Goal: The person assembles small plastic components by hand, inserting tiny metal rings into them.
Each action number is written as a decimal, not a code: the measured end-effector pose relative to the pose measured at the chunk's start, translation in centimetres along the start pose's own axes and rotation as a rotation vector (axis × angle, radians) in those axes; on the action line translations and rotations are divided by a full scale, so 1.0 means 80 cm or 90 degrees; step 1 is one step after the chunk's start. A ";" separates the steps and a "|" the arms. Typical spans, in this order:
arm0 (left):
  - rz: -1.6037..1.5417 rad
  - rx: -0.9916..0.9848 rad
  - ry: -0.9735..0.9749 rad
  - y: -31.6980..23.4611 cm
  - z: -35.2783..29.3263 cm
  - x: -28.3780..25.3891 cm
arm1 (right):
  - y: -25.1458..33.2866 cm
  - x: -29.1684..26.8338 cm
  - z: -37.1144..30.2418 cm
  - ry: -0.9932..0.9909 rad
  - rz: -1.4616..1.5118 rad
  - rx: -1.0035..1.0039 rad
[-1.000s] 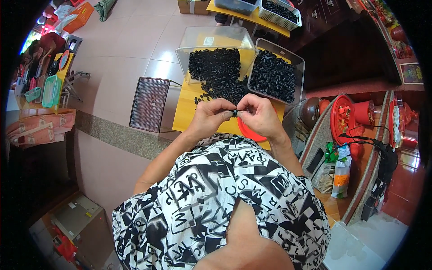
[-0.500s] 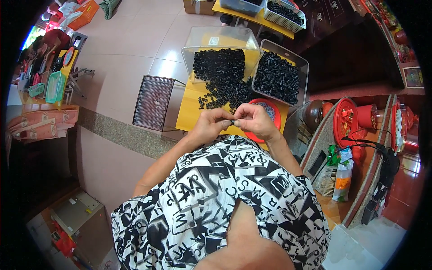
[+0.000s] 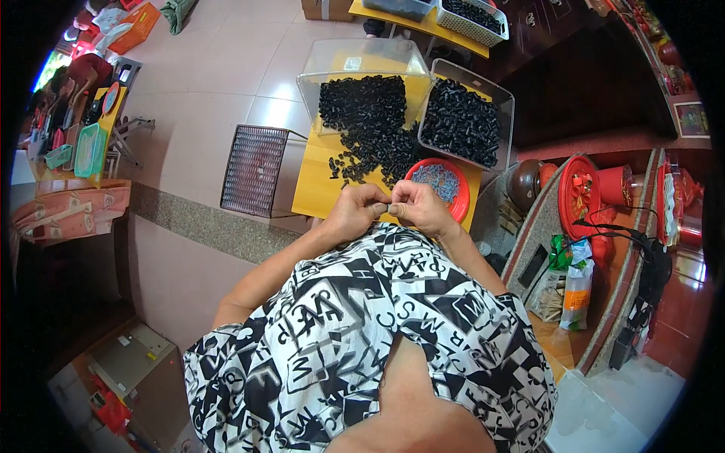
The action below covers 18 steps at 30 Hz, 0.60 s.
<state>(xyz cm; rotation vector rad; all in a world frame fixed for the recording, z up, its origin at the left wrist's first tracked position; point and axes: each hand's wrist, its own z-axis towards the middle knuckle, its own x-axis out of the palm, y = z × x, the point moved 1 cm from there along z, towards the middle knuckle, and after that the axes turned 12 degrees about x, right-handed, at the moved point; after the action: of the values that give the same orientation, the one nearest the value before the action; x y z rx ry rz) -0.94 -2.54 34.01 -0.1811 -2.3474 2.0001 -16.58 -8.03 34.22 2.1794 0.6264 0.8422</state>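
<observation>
My left hand [image 3: 355, 212] and my right hand [image 3: 422, 209] meet fingertip to fingertip at the table's near edge, close to my chest. Both are closed in a pinch around a small black piece, which the fingers now almost wholly hide. Just beyond them a loose heap of small black pieces [image 3: 370, 151] spreads over the yellow table [image 3: 313, 183]. It spills from a clear plastic bin [image 3: 311, 84] lying on its side. To its right a second clear bin [image 3: 507, 143] holds more black pieces. Beside my right hand sits a red bowl [image 3: 462, 205] with many small thin blue-grey pieces.
A dark woven rack [image 3: 254, 170] stands left of the table. Farther off, another yellow table [image 3: 468, 46] carries a white basket [image 3: 476, 27] of black pieces. On the right a stone-edged shelf [image 3: 521, 264] holds red items and bags. A person [image 3: 84, 75] is at the far left.
The black piece that showed between my fingertips is now nearly covered. My right hand has shifted slightly left and down, uncovering more of the red bowl. The whole view has tilted a little.
</observation>
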 end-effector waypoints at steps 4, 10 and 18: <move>0.005 0.031 0.009 0.010 0.005 0.003 | -0.009 -0.007 0.002 -0.015 0.019 -0.006; -0.160 0.057 -0.073 0.002 0.017 0.008 | 0.007 -0.040 0.003 -0.101 0.024 -0.046; -0.100 -0.115 -0.122 0.059 0.023 -0.026 | 0.022 -0.212 0.025 -0.338 0.441 -0.099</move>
<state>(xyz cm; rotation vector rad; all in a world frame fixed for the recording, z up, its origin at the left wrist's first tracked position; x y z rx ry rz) 1.19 -3.89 29.13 0.1915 -2.5665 1.8073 -26.20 -20.83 28.12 2.3468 -0.4671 0.5603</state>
